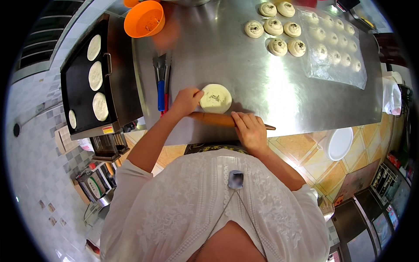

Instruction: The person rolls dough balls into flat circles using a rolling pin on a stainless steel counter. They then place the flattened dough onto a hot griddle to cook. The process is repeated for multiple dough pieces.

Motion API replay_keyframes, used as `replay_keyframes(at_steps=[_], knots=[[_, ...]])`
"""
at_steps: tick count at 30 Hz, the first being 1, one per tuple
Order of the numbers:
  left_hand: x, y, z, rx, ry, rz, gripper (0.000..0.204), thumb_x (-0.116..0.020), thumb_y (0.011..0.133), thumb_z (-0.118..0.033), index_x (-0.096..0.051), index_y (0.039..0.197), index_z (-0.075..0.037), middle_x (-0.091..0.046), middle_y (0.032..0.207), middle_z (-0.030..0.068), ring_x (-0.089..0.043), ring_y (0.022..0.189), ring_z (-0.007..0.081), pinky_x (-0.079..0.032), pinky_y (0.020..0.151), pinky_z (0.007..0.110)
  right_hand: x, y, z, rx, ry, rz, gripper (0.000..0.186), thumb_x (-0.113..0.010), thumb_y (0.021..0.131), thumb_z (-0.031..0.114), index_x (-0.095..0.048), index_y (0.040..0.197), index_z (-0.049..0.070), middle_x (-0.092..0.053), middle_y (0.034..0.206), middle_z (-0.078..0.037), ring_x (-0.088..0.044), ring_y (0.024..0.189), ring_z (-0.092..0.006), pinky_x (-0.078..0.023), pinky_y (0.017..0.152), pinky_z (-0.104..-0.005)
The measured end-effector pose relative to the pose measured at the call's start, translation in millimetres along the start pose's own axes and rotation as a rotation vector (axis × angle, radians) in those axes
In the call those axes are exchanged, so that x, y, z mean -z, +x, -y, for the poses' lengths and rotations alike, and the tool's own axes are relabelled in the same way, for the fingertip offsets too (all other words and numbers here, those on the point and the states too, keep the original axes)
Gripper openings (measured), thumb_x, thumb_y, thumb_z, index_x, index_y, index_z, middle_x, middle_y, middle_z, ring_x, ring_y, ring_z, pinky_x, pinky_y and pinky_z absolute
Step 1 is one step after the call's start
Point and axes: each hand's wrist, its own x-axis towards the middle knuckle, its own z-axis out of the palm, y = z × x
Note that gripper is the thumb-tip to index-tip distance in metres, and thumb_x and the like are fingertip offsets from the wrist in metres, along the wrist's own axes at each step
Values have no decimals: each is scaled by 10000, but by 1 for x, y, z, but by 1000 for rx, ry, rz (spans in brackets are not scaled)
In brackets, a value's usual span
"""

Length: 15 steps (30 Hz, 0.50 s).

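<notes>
A flattened round of dough (215,98) with dark flecks in its middle lies on the steel table close in front of me. My left hand (187,103) is closed at its left edge, thumb and fingers pinching the rim. Just on the near side of the dough, a wooden rolling pin (214,119) with a tapered end lies slantwise. Fingers bent over its right part, my right hand (251,129) grips it. The pin's left end is close beside my left wrist.
Several rolled dough pieces (273,26) sit at the far right, others under a clear plastic sheet (338,48). An orange bowl (144,18) stands far left, with blue- and red-handled tools (162,85) nearer. Left of the table, a black griddle (81,96) holds several flat breads.
</notes>
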Motion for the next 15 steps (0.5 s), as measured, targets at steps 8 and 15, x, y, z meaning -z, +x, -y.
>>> replay_keyframes(at_steps=[8,15], knots=[[-42,78,26,-385,341,-603,704,-503,978,-370,-290,1530,12,-302,1594,194,-225,1494,365,-204,1157,606,-62,110,-63,-234,-284,-115,686,-596,921,455,-457,1441,29,-352,1564,-177,-332,1432,-378,-272,1115,-620],[-70,-8,75,-409,392,-449,761,-558,934,-334,-263,1540,19,-284,1590,237,-252,1486,379,-220,1174,566,-73,8,-12,-197,-213,319,741,-627,875,534,-442,1489,164,-318,1602,-117,-264,1491,-340,-205,1128,-687]])
